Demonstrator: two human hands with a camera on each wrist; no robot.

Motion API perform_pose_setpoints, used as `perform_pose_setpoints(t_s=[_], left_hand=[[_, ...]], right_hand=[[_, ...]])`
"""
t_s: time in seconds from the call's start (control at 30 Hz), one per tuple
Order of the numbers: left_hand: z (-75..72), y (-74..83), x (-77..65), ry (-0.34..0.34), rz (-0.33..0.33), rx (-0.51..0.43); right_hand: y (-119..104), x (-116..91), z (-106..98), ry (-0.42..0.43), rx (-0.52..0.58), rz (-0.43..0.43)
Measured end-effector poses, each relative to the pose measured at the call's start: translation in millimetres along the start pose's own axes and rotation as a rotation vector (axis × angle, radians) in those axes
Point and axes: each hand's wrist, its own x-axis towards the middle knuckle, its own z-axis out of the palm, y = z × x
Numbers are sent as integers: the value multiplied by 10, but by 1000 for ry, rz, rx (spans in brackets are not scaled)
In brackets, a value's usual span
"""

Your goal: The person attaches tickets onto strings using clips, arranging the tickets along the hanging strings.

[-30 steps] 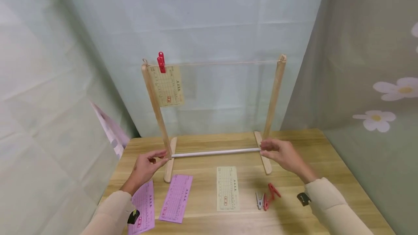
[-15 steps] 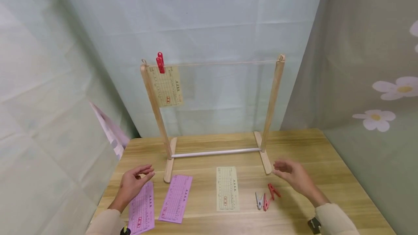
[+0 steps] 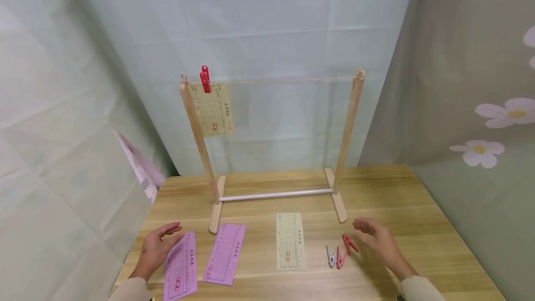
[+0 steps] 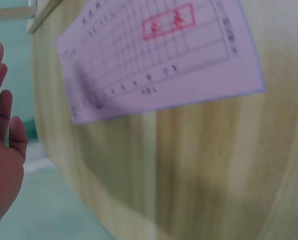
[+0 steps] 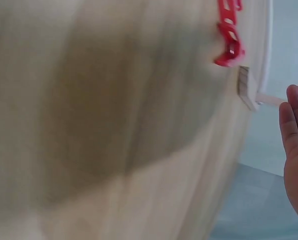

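My left hand (image 3: 155, 249) hovers by the upper left of a purple printed slip (image 3: 180, 266), its fingers relaxed and holding nothing. A second purple slip (image 3: 225, 254) lies just right of it. To the right of the red clothespins (image 3: 348, 244), my right hand (image 3: 378, 243) is held above the table with loose fingers and nothing in them. A grey clothespin (image 3: 331, 257) lies beside those red ones. Mid-table is a pale yellow slip (image 3: 290, 241). Another yellow slip (image 3: 212, 110) hangs from the string, with a red clothespin (image 3: 205, 79) at its top.
A wooden stand spans the back of the table (image 3: 376, 189), with a left post (image 3: 199, 143), a right post (image 3: 349, 134), a string (image 3: 284, 80) between their tops and a white rod (image 3: 276, 194) low down. Curtains (image 3: 292, 27) surround the table.
Both hands have let go of the stand's lower ends and drawn back toward the front, the left toward the purple slip, the right beside the clothespins. The stand and slips stay put.
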Motion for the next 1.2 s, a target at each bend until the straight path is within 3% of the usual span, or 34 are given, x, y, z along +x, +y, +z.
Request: perform_pose_setpoints(t_s=[0.2, 0.4, 0.53, 0.77, 1.0, 1.2], left_hand=[[-2, -85, 0, -26, -57, 23], [-37, -178, 35, -136, -195, -7], [-45, -262, 47, -171, -246, -5], [11, -391, 23, -131, -286, 27], [69, -477, -38, -120, -390, -7], [106, -509, -84, -56, -380, 33]], right_hand=[[83, -133, 100, 9, 25, 95], [136, -252, 178, -33, 87, 276], [174, -312, 230, -36, 48, 297], [190, -356, 257, -58, 6, 328], [178, -367, 261, -73, 37, 347], [184, -361, 281, -78, -7, 302]])
